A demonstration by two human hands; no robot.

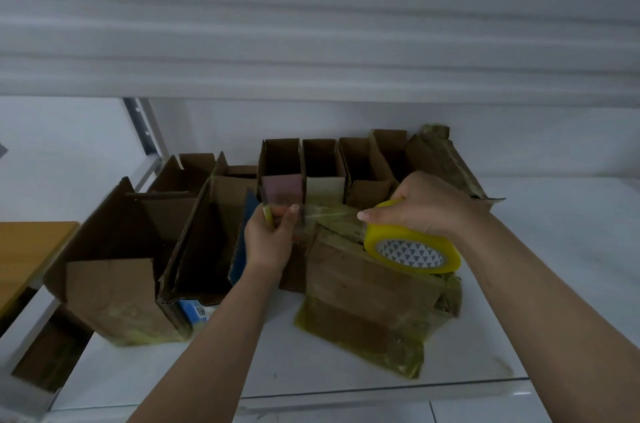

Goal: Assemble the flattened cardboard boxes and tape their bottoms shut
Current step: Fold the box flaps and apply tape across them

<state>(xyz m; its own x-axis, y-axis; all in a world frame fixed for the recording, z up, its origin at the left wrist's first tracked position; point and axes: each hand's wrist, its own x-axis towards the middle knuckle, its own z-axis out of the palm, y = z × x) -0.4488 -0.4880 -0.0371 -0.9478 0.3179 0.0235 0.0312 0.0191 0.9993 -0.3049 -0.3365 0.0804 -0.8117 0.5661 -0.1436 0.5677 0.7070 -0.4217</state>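
Right hand (pixel 426 204) grips tape roll (pixel 412 249) over box (pixel 363 287) on table (pixel 311 370); left hand (pixel 273 232) pinches free strip (pixel 325 213). Advice: keep strip taut, lay along seam, press flat.

Tape roll (pixel 412 246): translucent yellow, its core printed with grey-and-white triangles. Boxes (pixel 367 287): brown cardboard with yellowish tape patches. Panel (pixel 242 249) in one box: blue. Bench (pixel 554 214): white. Side table (pixel 27 246): orange-brown wood.
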